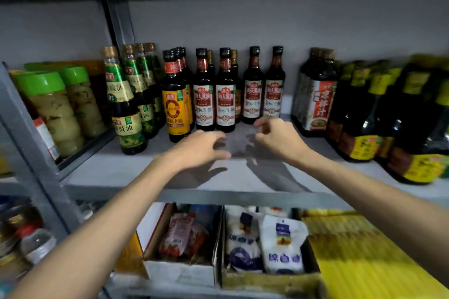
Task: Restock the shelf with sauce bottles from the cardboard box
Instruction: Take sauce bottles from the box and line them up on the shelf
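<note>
Sauce bottles with red and white labels stand upright in a row near the back of the shelf, and more bottles are tucked behind some of them. The two on the left of the row stand close together. The two on the right stand a little apart from them. Both of the person's arms reach in over the front of the shelf. The left hand hovers palm down over the bare shelf, just in front of the row, with its fingers loosely bent and nothing in it. The right hand is beside it, near the bottom of the two right bottles, with its fingers softly curled and nothing in it too. It is hard to tell if a fingertip touches a bottle. The hands are a bit apart, and their dark shadows fall on the shelf under them. To the left of the row stands a bottle with a yellow label, then bottles with green labels, then big jars with green lids. To the right are dark bottles with a red and white label, then blurry dark bottles with yellow labels. On the shelf below sit an open box with red packets, white bags and yellow packs.
</note>
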Motion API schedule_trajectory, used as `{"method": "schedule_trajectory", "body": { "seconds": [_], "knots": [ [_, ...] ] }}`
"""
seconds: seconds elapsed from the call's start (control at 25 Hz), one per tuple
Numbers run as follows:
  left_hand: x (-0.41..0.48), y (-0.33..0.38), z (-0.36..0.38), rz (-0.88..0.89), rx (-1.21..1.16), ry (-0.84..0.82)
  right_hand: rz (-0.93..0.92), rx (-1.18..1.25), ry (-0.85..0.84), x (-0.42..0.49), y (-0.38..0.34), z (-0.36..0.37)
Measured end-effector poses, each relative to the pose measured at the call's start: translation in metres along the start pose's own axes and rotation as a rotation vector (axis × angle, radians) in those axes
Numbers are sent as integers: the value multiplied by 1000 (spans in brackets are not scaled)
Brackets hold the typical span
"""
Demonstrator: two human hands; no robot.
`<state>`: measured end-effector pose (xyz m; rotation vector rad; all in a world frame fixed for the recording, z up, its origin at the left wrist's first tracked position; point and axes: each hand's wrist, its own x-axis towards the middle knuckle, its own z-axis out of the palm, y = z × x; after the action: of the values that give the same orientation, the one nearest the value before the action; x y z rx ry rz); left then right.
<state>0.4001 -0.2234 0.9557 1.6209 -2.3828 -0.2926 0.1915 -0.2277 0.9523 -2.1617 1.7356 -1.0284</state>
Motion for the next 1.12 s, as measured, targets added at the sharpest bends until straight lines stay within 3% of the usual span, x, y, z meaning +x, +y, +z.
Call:
{"method": "schedule_trajectory", "body": {
  "seconds": [0.12,0.32,0.64,0.88,1.04,1.12],
  "knots": [
    [-45,43,18,114,-200,143,-21,16,153,-78,4,-17],
    [-91,117,84,318,-383,24,108,-60,148,-217,45,-60],
    [-119,250,256,437,-63,-686,587,48,-130,-416,201,-86],
    [-137,336,441,240,-161,-972,929,233,-331,-547,368,-50],
    [-154,341,565,-53,-294,-1139,1158,260,-417,-617,454,-11],
    [-162,327,644,-154,-288,-1104,1184,240,-537,-648,502,26]
  ]
}}
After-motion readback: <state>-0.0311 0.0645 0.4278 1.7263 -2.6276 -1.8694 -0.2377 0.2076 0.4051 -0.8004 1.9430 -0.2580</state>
